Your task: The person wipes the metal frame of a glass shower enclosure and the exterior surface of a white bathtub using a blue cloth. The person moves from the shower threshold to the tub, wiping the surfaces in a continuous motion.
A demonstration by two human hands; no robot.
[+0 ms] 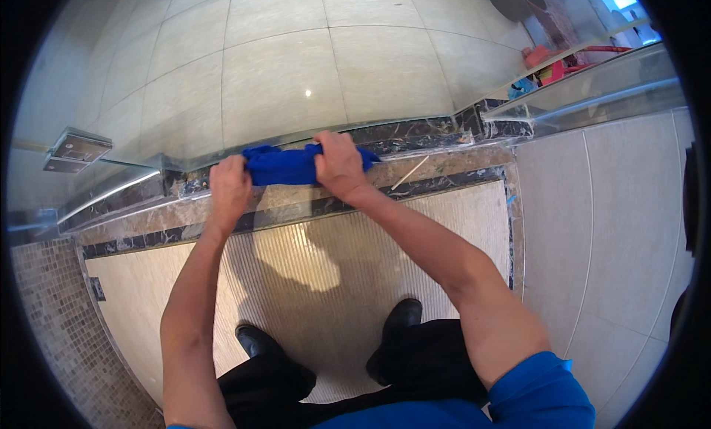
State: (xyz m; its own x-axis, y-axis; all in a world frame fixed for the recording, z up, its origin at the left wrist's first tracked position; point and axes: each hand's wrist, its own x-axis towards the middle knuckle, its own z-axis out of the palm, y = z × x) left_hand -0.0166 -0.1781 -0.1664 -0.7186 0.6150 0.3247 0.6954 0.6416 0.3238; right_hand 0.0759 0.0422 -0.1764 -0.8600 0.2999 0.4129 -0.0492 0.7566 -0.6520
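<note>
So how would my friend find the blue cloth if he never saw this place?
Find the dark marble curb under the glass panel, across the beige floor. The blue cloth sits bunched on it, gripped by the left hand and right hand. Nothing else there is bright blue.

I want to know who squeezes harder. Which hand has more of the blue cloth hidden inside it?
The right hand. It wraps around the middle of the blue cloth, with cloth showing on both sides. The left hand grips only the cloth's left end.
</note>
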